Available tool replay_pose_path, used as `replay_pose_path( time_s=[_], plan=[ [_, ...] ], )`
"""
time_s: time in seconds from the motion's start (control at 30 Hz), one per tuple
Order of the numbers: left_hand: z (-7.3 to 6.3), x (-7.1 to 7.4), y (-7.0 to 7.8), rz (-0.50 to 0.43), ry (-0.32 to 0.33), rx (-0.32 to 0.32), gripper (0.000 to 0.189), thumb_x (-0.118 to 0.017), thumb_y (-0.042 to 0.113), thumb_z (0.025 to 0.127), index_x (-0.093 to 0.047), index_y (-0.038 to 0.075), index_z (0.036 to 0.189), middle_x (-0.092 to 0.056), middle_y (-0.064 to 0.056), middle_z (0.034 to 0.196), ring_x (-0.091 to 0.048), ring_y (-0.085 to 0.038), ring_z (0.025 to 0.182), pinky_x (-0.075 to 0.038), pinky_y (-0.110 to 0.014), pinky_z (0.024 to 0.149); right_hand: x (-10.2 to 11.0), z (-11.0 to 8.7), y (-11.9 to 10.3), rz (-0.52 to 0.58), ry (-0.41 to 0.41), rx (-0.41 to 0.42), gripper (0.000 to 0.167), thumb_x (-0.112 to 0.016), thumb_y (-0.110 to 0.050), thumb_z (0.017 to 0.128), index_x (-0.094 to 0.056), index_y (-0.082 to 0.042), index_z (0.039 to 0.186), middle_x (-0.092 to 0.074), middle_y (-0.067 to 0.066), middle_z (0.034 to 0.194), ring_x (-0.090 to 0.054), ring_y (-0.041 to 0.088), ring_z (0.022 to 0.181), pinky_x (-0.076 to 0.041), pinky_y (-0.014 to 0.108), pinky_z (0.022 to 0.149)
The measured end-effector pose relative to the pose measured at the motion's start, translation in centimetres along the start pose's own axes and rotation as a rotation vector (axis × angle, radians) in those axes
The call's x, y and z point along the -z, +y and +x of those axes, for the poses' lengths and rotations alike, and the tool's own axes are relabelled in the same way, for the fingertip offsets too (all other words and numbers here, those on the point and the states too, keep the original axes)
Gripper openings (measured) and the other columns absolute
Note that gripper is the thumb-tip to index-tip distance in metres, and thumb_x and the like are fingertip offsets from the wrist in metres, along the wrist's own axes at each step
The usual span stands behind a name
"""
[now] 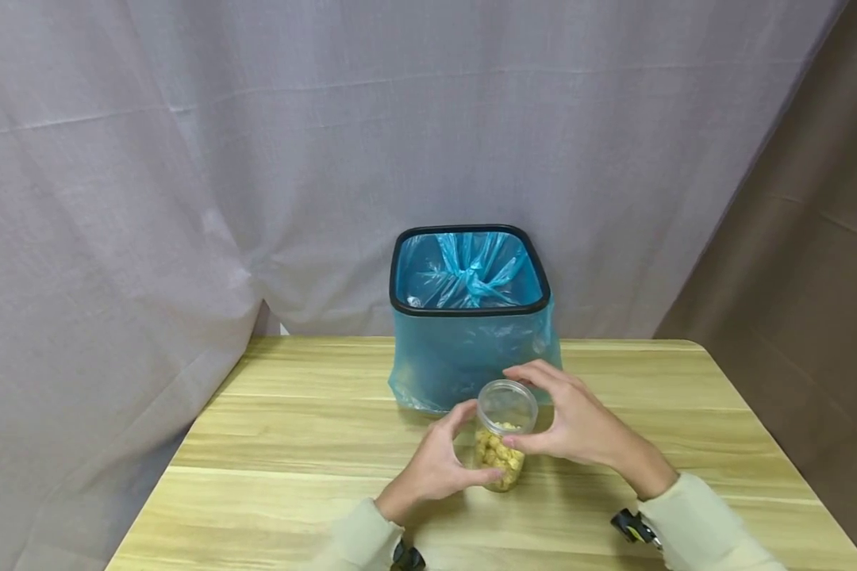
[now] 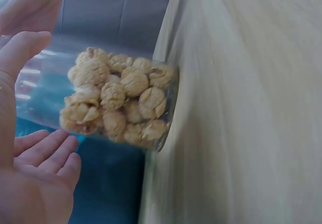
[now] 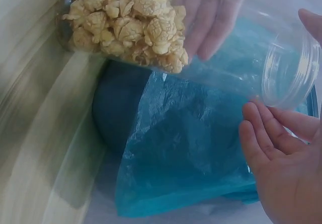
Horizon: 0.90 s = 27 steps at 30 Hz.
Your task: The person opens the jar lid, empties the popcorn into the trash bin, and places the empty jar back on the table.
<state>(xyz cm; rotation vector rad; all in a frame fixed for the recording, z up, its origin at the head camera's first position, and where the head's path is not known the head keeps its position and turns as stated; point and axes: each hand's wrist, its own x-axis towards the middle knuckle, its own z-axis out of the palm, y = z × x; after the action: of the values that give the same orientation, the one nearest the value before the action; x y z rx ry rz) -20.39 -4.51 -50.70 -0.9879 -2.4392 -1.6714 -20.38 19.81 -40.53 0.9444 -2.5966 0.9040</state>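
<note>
A clear plastic jar stands on the table, its lower part full of popcorn. Around its top runs a clear ridged rim; whether a lid sits on it is hard to tell. My left hand is at the jar's left side, thumb in front, fingers nearly straight beside the wall. At the upper right, my right hand spreads thumb and fingers about the rim, fingertips close by it. Neither hand's fingers wrap tightly round the jar.
Just behind the jar stands a bin with a black rim, lined with a blue plastic bag knotted inside. The wooden table ends at a grey curtain. A brown curtain hangs on the right.
</note>
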Motion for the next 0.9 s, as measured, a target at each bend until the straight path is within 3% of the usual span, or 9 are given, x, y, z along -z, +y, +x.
replay_pose_path(
  time_s=[0.27,0.47,0.7,0.9],
  plan=[
    [1.1,-1.9,-0.1,-0.106,0.003,0.020,0.086,-0.090,0.033,0.082,-0.045,0.025,0.156,-0.062,0.005,0.149,-0.058,-0.013,0.139,-0.048,-0.036,0.118,-0.6,0.4,-0.1,-0.008,0.017,0.033,0.080,-0.098,-0.045,0.070,-0.065,-0.015,0.136,-0.065,-0.009,0.125,-0.065,0.010,0.108,-0.061,0.034,0.087],
    [1.7,-2.9,-0.2,-0.158,0.027,-0.010,0.080,-0.090,0.029,0.082,-0.049,0.029,0.151,-0.065,0.000,0.141,-0.065,-0.011,0.122,-0.058,-0.027,0.102,-0.8,0.7,-0.1,0.002,0.029,0.058,0.072,-0.098,-0.041,0.069,-0.067,-0.019,0.130,-0.066,-0.011,0.121,-0.066,0.011,0.105,-0.060,0.033,0.085],
    [1.4,-2.9,0.1,-0.153,0.060,-0.045,0.076,-0.090,0.026,0.082,-0.052,0.030,0.148,-0.068,0.001,0.139,-0.066,-0.014,0.125,-0.058,-0.028,0.104,-0.8,0.7,-0.3,0.010,0.020,0.076,0.070,-0.097,-0.046,0.070,-0.067,-0.023,0.129,-0.065,-0.013,0.120,-0.064,0.006,0.105,-0.060,0.032,0.086],
    [1.0,-2.2,0.7,-0.117,0.094,-0.078,0.070,-0.093,0.022,0.079,-0.059,0.016,0.141,-0.073,-0.003,0.130,-0.068,-0.017,0.120,-0.059,-0.027,0.099,-0.5,0.6,-0.7,0.023,0.013,0.095,0.069,-0.099,-0.040,0.069,-0.067,-0.023,0.128,-0.065,-0.012,0.120,-0.064,0.006,0.105,-0.060,0.031,0.084]
  ],
)
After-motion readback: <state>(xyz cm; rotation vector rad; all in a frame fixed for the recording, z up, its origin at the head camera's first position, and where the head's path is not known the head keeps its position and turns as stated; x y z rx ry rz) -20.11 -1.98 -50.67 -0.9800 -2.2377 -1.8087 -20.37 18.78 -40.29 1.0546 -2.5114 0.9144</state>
